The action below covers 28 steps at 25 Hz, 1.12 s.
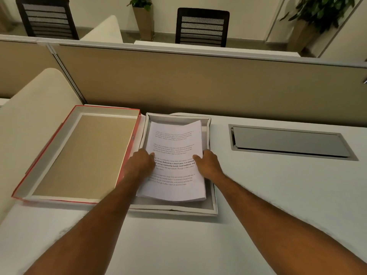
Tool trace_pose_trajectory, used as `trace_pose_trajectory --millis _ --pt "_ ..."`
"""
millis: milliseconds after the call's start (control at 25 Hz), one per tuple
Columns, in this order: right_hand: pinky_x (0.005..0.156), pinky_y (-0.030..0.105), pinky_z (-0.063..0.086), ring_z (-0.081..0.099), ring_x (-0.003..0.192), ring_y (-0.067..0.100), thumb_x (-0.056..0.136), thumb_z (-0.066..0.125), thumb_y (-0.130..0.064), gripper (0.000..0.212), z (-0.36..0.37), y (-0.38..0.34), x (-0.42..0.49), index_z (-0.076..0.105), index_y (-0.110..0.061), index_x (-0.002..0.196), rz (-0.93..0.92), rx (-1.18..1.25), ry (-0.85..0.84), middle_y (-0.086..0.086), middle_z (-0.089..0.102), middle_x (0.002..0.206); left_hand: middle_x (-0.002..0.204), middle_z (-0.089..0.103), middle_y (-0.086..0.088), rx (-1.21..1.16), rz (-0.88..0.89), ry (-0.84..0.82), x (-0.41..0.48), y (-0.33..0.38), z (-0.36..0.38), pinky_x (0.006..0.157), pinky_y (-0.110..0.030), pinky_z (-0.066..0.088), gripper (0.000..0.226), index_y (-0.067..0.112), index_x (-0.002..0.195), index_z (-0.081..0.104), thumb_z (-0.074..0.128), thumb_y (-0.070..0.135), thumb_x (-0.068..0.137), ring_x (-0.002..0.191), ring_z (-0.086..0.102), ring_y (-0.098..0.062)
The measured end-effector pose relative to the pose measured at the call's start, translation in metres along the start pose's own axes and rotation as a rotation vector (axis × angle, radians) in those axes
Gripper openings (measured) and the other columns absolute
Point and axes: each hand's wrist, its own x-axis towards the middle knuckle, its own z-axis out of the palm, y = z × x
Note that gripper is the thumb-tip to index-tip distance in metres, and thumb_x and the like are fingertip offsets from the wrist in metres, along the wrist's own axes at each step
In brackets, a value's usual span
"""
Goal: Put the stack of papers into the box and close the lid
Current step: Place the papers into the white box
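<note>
A thick stack of printed papers lies inside the shallow grey box in the middle of the desk, its near end raised slightly above the box floor. My left hand grips the stack's left edge, thumb on top. My right hand grips the right edge the same way. The box's lid, red outside with a tan inner panel, lies upside down on the desk, touching the box's left side.
A beige partition runs along the back of the white desk. A grey cable hatch is set into the desk to the right of the box. A cream curved divider rises at the left. Chairs and plants stand beyond the partition.
</note>
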Motion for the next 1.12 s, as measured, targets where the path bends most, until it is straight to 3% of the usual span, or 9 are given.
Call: trace_pose_trajectory --millis 160,320,440,520,600,720,800,920,1120 --pt "0.075 0.027 0.048 0.064 0.106 0.029 0.094 0.058 -0.026 0.036 0.004 0.002 -0.008 0.053 -0.003 0.122 -0.051 -0.089 -0.022 0.014 0.063 0.127 0.113 0.067 -0.012 0.119 -0.010 0.000 -0.008 0.002 -0.003 0.085 -0.041 0.053 0.038 0.005 0.115 0.060 0.046 0.037 0.099 0.096 0.065 -0.030" --pt "0.077 0.025 0.051 0.064 0.108 0.027 0.087 0.069 -0.025 0.047 0.002 -0.003 -0.020 0.056 -0.007 0.128 -0.104 -0.160 -0.171 0.011 0.063 0.130 0.084 0.058 -0.001 0.156 -0.020 -0.012 -0.017 0.007 -0.003 0.068 -0.033 0.043 0.031 0.006 0.106 0.062 0.055 0.033 0.094 0.070 0.052 -0.018" --pt "0.069 0.029 0.056 0.066 0.095 0.021 0.083 0.071 -0.034 0.048 0.002 -0.012 -0.034 0.058 -0.012 0.123 -0.149 -0.283 -0.131 0.007 0.066 0.124 0.075 0.057 0.002 0.092 -0.013 0.008 -0.029 0.010 0.001 0.062 -0.031 0.042 0.022 0.011 0.095 0.058 0.062 0.031 0.091 0.058 0.047 -0.012" --pt "0.064 0.029 0.054 0.065 0.090 0.019 0.082 0.069 -0.044 0.050 0.000 -0.018 -0.044 0.056 -0.016 0.121 -0.212 -0.430 -0.015 0.005 0.067 0.119 0.094 0.068 -0.003 0.040 0.043 0.036 -0.042 0.013 0.001 0.061 -0.031 0.046 0.021 0.014 0.097 0.055 0.065 0.031 0.089 0.066 0.057 -0.015" --pt "0.079 0.037 0.056 0.062 0.101 0.023 0.082 0.065 -0.049 0.057 -0.003 -0.021 -0.053 0.050 -0.015 0.125 -0.247 -0.501 0.075 0.007 0.062 0.121 0.112 0.068 -0.006 0.087 0.175 0.088 -0.054 0.010 -0.002 0.071 -0.034 0.052 0.034 0.013 0.114 0.055 0.064 0.035 0.089 0.087 0.066 -0.023" --pt "0.091 0.044 0.053 0.056 0.113 0.026 0.084 0.064 -0.049 0.062 -0.005 -0.013 -0.069 0.044 -0.012 0.130 -0.262 -0.537 0.053 0.011 0.056 0.127 0.130 0.063 -0.007 0.179 0.335 0.209 -0.069 -0.010 -0.007 0.092 -0.044 0.050 0.055 0.014 0.131 0.051 0.060 0.047 0.088 0.113 0.062 -0.029" --pt "0.095 0.045 0.051 0.053 0.116 0.027 0.083 0.065 -0.048 0.065 0.000 -0.004 -0.085 0.042 -0.011 0.131 -0.269 -0.553 0.006 0.012 0.054 0.130 0.142 0.054 -0.009 0.255 0.303 0.243 -0.076 -0.034 -0.011 0.104 -0.050 0.042 0.065 0.013 0.138 0.045 0.054 0.055 0.089 0.128 0.052 -0.031" --pt "0.103 0.045 0.045 0.048 0.125 0.028 0.082 0.065 -0.049 0.072 0.020 -0.001 -0.111 0.038 -0.010 0.137 -0.340 -0.541 -0.016 0.012 0.050 0.138 0.162 0.025 -0.011 0.302 0.169 0.215 -0.084 -0.075 -0.014 0.116 -0.057 0.021 0.080 0.015 0.152 0.025 0.040 0.065 0.091 0.149 0.023 -0.032" --pt "0.114 0.046 0.033 0.036 0.138 0.029 0.084 0.062 -0.052 0.081 0.073 -0.029 -0.142 0.028 -0.011 0.145 -0.450 -0.498 -0.048 0.011 0.038 0.151 0.167 -0.006 -0.009 0.227 -0.010 0.238 -0.096 -0.143 -0.028 0.118 -0.062 0.004 0.095 0.018 0.157 0.002 0.029 0.076 0.087 0.153 -0.005 -0.032"
